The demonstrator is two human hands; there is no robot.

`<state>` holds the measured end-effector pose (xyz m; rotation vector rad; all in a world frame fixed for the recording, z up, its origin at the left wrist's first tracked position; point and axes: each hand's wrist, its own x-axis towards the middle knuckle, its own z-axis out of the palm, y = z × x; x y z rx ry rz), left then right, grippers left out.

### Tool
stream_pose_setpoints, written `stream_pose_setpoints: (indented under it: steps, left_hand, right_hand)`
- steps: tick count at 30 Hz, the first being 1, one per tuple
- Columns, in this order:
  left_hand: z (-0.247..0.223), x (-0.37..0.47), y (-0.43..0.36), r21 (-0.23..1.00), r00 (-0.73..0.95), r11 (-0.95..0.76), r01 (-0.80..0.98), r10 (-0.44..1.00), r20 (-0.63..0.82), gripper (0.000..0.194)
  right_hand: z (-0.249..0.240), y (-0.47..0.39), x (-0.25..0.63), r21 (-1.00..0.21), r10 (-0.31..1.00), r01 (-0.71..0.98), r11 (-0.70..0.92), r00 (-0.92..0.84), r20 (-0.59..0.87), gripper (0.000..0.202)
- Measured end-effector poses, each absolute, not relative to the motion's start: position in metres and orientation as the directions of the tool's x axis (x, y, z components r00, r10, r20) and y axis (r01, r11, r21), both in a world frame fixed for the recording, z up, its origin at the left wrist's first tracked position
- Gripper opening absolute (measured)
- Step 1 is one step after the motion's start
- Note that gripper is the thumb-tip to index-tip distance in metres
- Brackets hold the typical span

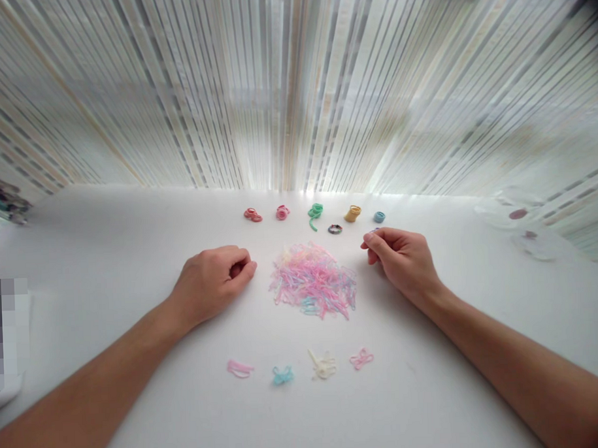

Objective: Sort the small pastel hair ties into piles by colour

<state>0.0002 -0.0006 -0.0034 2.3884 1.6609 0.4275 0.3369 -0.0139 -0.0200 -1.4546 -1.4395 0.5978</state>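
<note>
Head view: two bare hands at a white counter point(187, 398), one on each side of a heap of pastel bands.
Pastel heap point(315, 280): thin loops, mostly pink, with lilac, pale yellow and light blue among them, spread loosely on the counter midway between the hands.
Left hand point(215, 279): loosely clenched, lying on the counter just beside the heap but apart from it; the fingers curl under, and a dark hollow shows between thumb and forefinger. What the palm may hide cannot be seen.
Right hand point(398, 254): on the other side of the heap, also apart from it, thumb and forefinger drawn together; whether they grasp anything, I cannot tell. A small dark-blue bit point(374, 230) shows just behind the forefinger, too covered to name.
Back row: from left to right, a red coil point(252, 216), a pink coil point(282, 213), a green coil point(315, 211) with one end trailing toward the heap, a mustard coil point(352, 214) and a small blue coil point(379, 218).
Dark ring point(335, 232): multicoloured, lying flat between the green and mustard coils, a little nearer the heap.
Front row: from left to right, a pink strand bundle point(240, 368), a light-blue bundle point(283, 375), a cream bundle point(323, 365) with one end sticking out, and a small pink bow-like bundle point(361, 359).
Curtain point(255, 88): pale hanging strings behind the counter.
</note>
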Motion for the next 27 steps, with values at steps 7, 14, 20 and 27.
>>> stream_pose_setpoints:
  steps: [7, 14, 20, 27]
  left_hand:
    - [-0.002, 0.002, -0.001, 0.344, 0.323, -0.341, 0.875, 0.940, 0.112, 0.036]
    - [-0.004, 0.003, -0.002, 0.371, 0.320, -0.343, 0.863, 0.939, 0.124, 0.034]
    - [-0.006, 0.002, -0.002, 0.375, 0.331, -0.358, 0.855, 0.934, 0.137, 0.033]
    - [-0.005, 0.002, -0.001, 0.376, 0.331, -0.355, 0.856, 0.935, 0.130, 0.034]
  right_hand:
    - [-0.024, -0.014, 0.336, -0.794, 0.926, 0.576, 0.195, 0.158, 0.342, 0.029]
    - [-0.009, -0.019, 0.326, -0.582, 0.895, 0.742, 0.333, -0.055, 0.442, 0.020]
    - [0.018, -0.009, 0.313, -0.514, 0.896, 0.771, 0.376, -0.161, 0.414, 0.020]
    - [0.030, 0.035, 0.278, -0.545, 0.939, 0.764, 0.345, -0.289, 0.189, 0.018]
